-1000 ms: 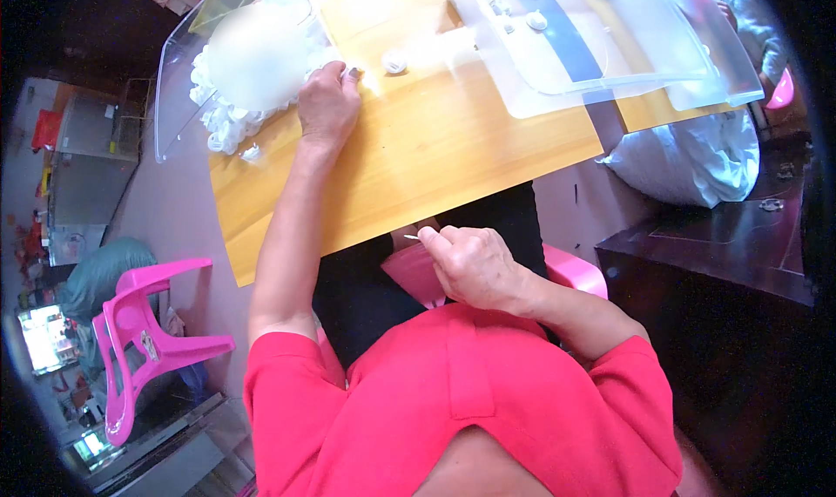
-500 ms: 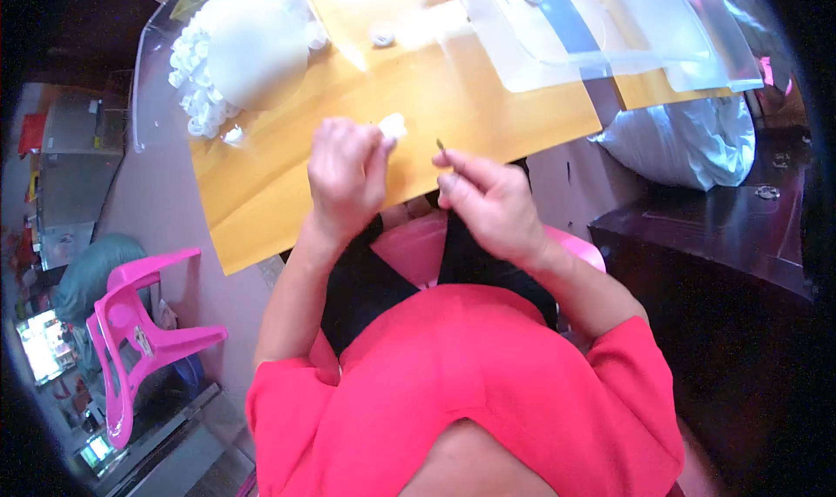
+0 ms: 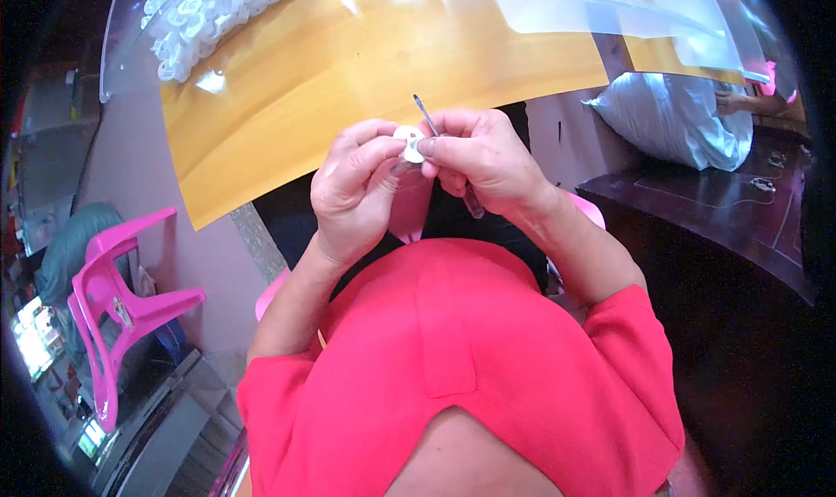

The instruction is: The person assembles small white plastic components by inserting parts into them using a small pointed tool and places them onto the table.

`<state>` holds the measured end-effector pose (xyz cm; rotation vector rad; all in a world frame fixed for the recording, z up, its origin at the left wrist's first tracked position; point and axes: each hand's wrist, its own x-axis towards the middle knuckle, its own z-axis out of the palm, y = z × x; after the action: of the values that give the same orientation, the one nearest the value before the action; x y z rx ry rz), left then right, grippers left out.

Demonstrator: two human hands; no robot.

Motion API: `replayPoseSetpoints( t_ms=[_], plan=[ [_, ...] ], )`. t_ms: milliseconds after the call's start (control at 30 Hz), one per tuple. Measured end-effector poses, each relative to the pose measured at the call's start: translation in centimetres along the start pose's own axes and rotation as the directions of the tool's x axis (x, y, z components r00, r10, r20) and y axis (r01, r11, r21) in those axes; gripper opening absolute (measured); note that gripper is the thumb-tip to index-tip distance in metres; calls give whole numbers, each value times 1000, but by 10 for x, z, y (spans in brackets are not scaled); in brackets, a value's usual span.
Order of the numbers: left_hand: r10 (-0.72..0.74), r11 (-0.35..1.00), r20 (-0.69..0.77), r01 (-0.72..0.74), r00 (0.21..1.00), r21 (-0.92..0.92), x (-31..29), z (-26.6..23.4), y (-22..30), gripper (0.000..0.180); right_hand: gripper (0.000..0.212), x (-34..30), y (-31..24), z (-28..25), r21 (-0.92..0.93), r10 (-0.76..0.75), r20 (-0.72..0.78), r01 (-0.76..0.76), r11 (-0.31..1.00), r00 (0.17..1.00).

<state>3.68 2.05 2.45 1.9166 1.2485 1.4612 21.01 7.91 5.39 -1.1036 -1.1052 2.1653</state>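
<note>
My left hand (image 3: 355, 182) pinches a small round white plastic part (image 3: 403, 134) between thumb and fingers, just off the table's near edge. My right hand (image 3: 488, 155) is closed around a thin screwdriver (image 3: 422, 111). Its dark flat tip points up and away, and the end of its handle shows below the palm. The right thumb presses against the white part, so both hands meet on it. Fingers cover much of the part. On the yellow-brown table (image 3: 287, 122) at the far left lies a heap of similar white plastic parts (image 3: 196, 27).
A translucent plastic tub (image 3: 557, 13) stands at the back right. Beyond the table's right side are a pale filled sack (image 3: 675, 118) and another person's hand (image 3: 736, 103). A pink plastic stool (image 3: 117, 301) stands on the left; a dark glossy surface (image 3: 697, 209) lies right.
My hands have come together, and the right thumb now touches the white part. The screwdriver now shows more plainly. The view has shifted, so the table sits higher in it.
</note>
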Motion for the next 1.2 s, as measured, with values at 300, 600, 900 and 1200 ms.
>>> replayPoseSetpoints(
  t_ms=[300, 600, 900, 1200],
  plan=[
    [-609, 600, 12, 470, 793, -647, -14, 1, 23, 39, 14, -3, 2, 14, -36, 34, -4, -34, 999, 999],
    [-401, 747, 52, 359, 915, -560, -15, -7, 7, 40, 17, -2, 7, 20, 50, 105, 98, -110, 993, 990],
    [-550, 426, 173, 453, 817, -783, -28, -31, -20, 35, 29, 3, 25, 19, -639, -558, 170, 522, 565, 812],
    [-544, 434, 131, 412, 828, -801, -24, -28, -16, 30, 42, 8, 37, 19, -735, -628, 351, 620, 275, 695]
  ],
)
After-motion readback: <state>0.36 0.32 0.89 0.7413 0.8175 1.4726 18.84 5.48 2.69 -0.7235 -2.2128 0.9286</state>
